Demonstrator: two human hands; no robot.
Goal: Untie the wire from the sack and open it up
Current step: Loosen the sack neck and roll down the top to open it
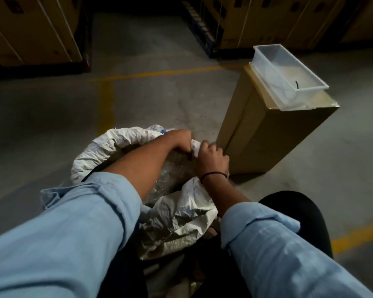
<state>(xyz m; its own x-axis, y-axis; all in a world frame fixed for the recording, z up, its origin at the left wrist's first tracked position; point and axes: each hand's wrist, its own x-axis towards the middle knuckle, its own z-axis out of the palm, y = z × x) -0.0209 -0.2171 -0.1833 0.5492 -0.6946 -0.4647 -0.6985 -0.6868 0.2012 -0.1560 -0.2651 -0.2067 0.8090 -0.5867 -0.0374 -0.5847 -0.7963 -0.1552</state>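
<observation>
Left hand [179, 140], right hand [211, 158] on sack [96, 152]

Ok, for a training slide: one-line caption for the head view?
Left hand and right hand grip the rolled rim of the sack beside a cardboard box carrying a clear tub.

Grey concrete floor [41, 117], yellow lines [157, 72]; sack [99, 147], upright cardboard box [267, 143] standing on it.

Both forearms reach forward; left hand [179, 140] and right hand [211, 158] meet, fingers curled, gripping the sack [108, 145] rim.
</observation>
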